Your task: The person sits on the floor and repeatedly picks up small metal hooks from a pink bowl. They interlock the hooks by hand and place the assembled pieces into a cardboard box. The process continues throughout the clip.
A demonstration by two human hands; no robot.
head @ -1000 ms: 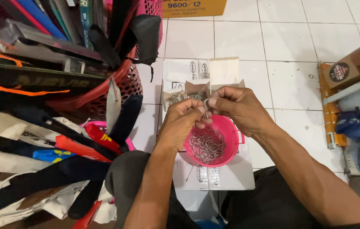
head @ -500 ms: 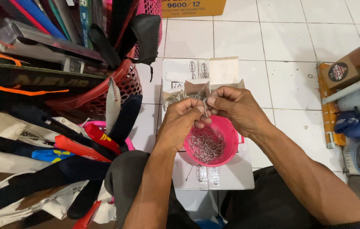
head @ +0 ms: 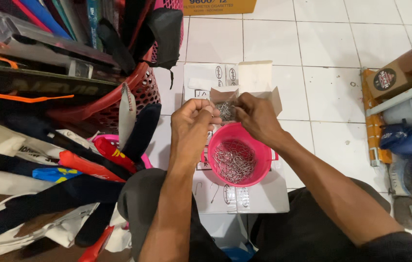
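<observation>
Both hands meet above the far rim of a pink bowl, at the centre of the view. The left hand has its fingers curled in narrow, thumb and fingertips pinched on a small metal hook that hangs among a little cluster of them between the two hands. The right hand, at 3 o'clock from the left and just beside it, pinches the same cluster from the other side, fingers also drawn tight. The bowl sits just at 6 o'clock from the hands and holds a tangled heap of wire hooks on its bottom. It rests on a flat white box laid on the tile floor, and an open carton lies at 12 o'clock, touching the far side of the hands. At 9 o'clock a red basket stands near, with dark bags and cloth piled around it. At 3 o'clock, well apart, a brown box sits by the wall clutter.
</observation>
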